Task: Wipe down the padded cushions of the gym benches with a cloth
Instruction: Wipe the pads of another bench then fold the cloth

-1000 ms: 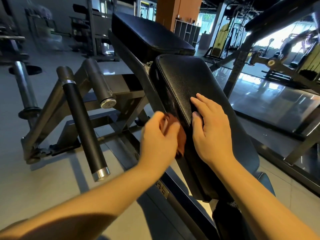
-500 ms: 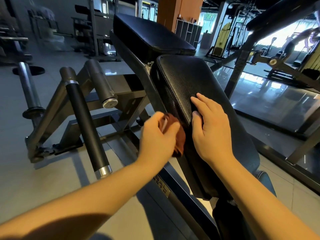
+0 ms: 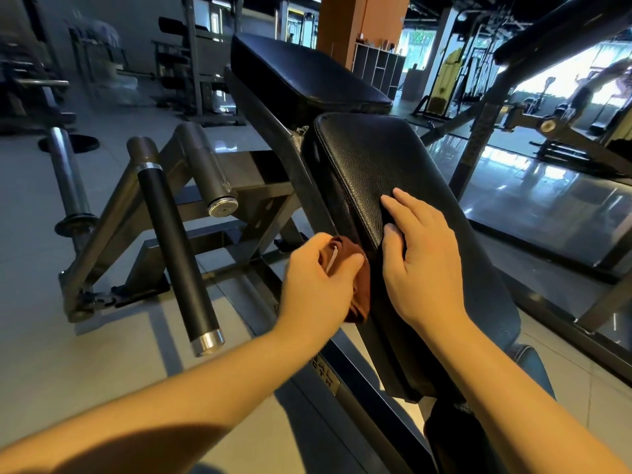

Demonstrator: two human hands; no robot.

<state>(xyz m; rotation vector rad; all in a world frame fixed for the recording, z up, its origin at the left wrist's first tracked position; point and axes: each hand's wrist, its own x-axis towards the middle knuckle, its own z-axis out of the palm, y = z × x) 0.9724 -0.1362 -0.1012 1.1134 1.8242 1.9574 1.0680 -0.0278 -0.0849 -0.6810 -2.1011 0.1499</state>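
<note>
Plainly, the left hand [image 3: 318, 285] was clenched round a bunched brown cloth [image 3: 357, 282], pressing it against the left side edge of the bench's near cushion [image 3: 386, 159]. The right hand [image 3: 424, 265] lay flat and released on the cushion's top, beside that edge. Bunched so small, the cloth might skip strips of padding, or catch the metal frame [image 3: 266, 114] and drop.

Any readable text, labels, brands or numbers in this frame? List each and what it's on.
"NAL": end of a word on the metal plate fixed to the bench frame; the rest of the word is not visible.
Second row on that plate: too small to read.
Nothing else is legible; the background is blurred.
</note>
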